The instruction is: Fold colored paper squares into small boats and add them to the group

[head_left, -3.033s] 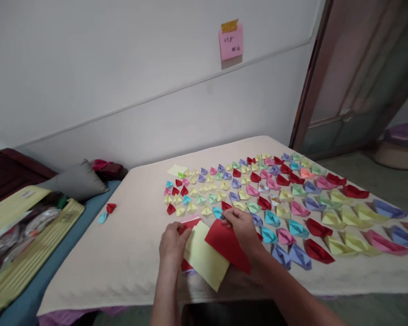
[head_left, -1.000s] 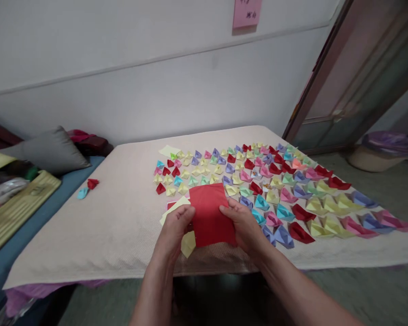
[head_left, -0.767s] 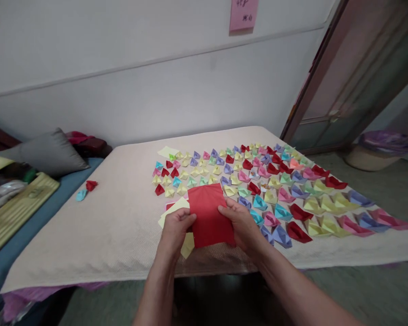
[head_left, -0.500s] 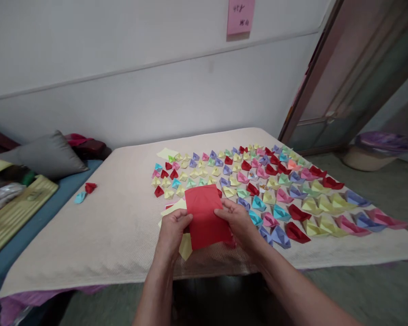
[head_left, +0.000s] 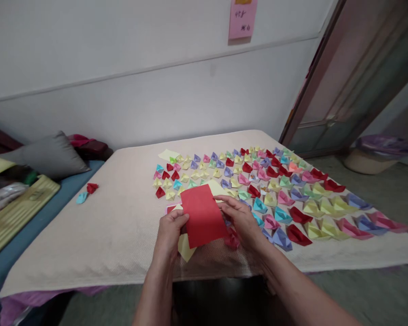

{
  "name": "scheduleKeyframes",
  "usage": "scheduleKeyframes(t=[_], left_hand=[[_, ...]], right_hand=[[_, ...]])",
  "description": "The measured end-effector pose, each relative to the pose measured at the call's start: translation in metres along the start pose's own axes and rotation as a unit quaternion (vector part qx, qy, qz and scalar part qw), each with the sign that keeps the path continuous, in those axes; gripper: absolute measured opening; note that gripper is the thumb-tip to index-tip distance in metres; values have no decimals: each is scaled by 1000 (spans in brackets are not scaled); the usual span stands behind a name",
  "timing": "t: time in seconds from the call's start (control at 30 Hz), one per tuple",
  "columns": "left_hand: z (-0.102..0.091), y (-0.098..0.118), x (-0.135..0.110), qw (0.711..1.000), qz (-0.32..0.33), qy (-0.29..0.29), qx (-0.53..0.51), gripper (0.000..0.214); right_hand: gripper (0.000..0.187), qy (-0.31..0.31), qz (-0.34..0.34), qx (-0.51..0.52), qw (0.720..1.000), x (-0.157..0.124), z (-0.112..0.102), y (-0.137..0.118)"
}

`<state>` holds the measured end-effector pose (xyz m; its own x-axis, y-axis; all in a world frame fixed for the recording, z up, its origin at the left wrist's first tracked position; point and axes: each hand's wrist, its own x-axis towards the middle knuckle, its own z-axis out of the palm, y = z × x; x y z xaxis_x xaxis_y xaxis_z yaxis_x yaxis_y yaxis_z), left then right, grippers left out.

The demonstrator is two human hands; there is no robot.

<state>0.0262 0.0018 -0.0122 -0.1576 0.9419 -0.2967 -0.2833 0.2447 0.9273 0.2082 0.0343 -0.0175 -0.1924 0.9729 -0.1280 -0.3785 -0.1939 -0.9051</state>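
Observation:
My left hand (head_left: 169,227) pinches the left edge of a flat red paper sheet (head_left: 204,216), thumb in front. My right hand (head_left: 237,218) is at the sheet's upper right edge, its fingers close together around a pale yellow paper sheet (head_left: 218,187) that shows behind the red one. The red sheet hides most of that yellow sheet and part of the right fingertips. Below the left hand, another yellow paper (head_left: 186,250) lies near the table's front edge. A crumpled-looking red folded paper (head_left: 231,238) sits beneath the right hand.
Rows of colourful folded paper boats (head_left: 285,198) cover the right side of the cloth-covered table (head_left: 115,226). A red and a blue folded piece (head_left: 82,197) lie at left. A grey cushion (head_left: 63,156) is beyond, and a lined bin (head_left: 370,158) stands right.
The red sheet has shifted slightly left and tilted. My right thumb has come off its front, and a yellow sheet now shows behind its upper right corner.

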Motion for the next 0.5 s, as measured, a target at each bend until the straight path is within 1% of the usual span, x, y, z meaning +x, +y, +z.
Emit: scheduleKeyframes(t=[0.1, 0.17, 0.3, 0.5], left_hand=[[-1, 1, 1, 1000, -9, -3, -16, 17], [-4, 2, 2, 999, -21, -10, -32, 20], [-11, 3, 3, 998, -43, -7, -48, 23], [-11, 5, 4, 997, -51, 3, -56, 23]], right_hand=[[25, -14, -14, -56, 998, 1, -2, 3], [26, -37, -18, -82, 996, 1, -3, 6], [34, -82, -27, -91, 992, 2, -2, 10], [27, -93, -40, -79, 992, 1, 4, 8]])
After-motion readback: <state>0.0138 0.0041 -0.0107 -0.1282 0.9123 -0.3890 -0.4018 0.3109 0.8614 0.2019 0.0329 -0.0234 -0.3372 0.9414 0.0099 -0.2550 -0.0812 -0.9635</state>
